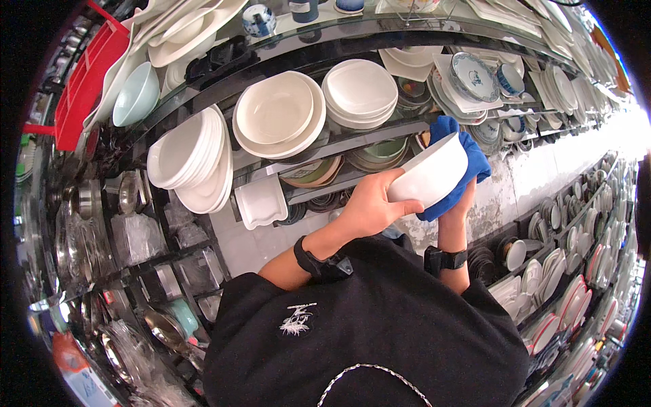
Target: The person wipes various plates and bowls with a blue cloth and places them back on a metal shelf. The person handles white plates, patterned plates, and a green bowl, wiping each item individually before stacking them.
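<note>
A white ceramic bowl (432,170) is held up tilted on its side in front of my chest. My left hand (374,203) grips its near end, with the thumb on the outer wall. A blue cloth (470,157) is bunched against the bowl's other side. My right hand (463,201) holds that cloth from behind, its fingers mostly hidden by cloth and bowl. Beyond the hands, a glass shelf carries a stack of squarish white plates (361,91) and a pair of round white bowls (277,114).
Leaning white dishes (188,155) stand at the shelf's left end, near a pale blue bowl (136,96) and a red rack (91,81). A patterned blue-and-white plate (473,76) sits farther right. Metalware in plastic wrap (137,239) fills racks at left; more dishes (549,274) line the right.
</note>
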A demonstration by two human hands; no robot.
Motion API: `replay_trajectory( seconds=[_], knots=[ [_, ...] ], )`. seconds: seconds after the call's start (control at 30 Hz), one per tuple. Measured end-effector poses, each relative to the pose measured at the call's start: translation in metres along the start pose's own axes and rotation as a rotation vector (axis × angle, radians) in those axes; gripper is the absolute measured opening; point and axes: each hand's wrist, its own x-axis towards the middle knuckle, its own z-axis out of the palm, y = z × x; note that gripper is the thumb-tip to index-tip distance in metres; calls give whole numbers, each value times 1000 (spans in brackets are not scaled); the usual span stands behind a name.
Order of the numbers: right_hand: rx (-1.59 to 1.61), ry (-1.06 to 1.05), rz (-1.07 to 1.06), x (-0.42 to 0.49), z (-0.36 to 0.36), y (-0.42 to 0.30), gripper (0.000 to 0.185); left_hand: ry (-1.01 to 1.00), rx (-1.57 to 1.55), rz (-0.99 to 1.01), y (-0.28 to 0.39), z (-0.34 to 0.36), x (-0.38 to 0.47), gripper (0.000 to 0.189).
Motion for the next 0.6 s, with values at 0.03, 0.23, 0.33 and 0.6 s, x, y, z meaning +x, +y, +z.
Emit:
replay_trajectory(
  seconds=[0.03,0.23,0.33,0.6],
  knots=[
    [-6,-6,-19,5,0,-6,67,-21,18,-31,0,4,7,39],
    [126,-131,-52,40,-34,-52,65,39,579,188,26,30,42,36],
    [200,-307,30,61,-45,-66,67,101,790,294,29,35,62,35],
    [8,-418,80,75,-68,-72,62,254,1154,366,1,17,106,36]
  ],
)
